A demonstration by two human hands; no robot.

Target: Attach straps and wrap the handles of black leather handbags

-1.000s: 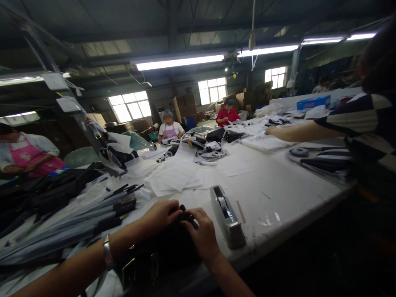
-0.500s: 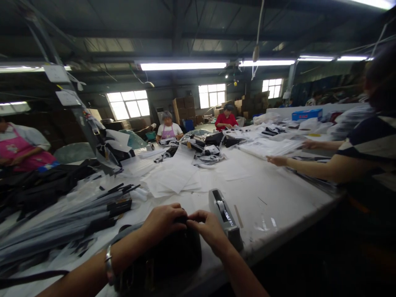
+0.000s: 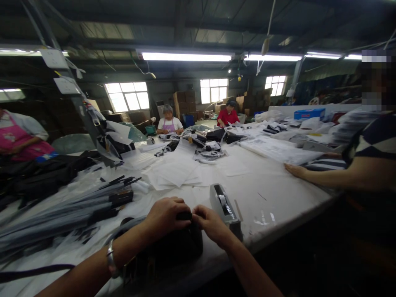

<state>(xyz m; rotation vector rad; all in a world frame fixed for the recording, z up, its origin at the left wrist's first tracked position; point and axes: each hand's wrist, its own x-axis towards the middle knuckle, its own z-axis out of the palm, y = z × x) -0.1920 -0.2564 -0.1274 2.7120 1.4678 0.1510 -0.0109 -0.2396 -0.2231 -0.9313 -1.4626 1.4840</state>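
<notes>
A black bag (image 3: 176,247) lies at the near edge of the table under my hands; its lower part is dark and hard to make out. My left hand (image 3: 167,214) is closed round a black rolled part at its top, with the thumb below and fingers above. Just to the right, my right hand (image 3: 210,222) pinches at the bag's upper edge, fingertips close to the left hand's. What exactly lies between the right fingertips is too small to tell. A grey tape dispenser (image 3: 227,212) stands right beside my right hand.
Bundles of grey fabric with black ends (image 3: 93,210) lie at left on clear plastic. White sheets (image 3: 177,169) and black bags are heaped mid-table. A co-worker's hand (image 3: 295,170) rests by plastic-wrapped goods (image 3: 278,150) at right. A metal post (image 3: 85,119) rises at left.
My hands stay at the bag's top; my right fingertips have parted slightly from the left hand, showing more of the black rolled part. The co-worker at right has drawn back and lowered a hand.
</notes>
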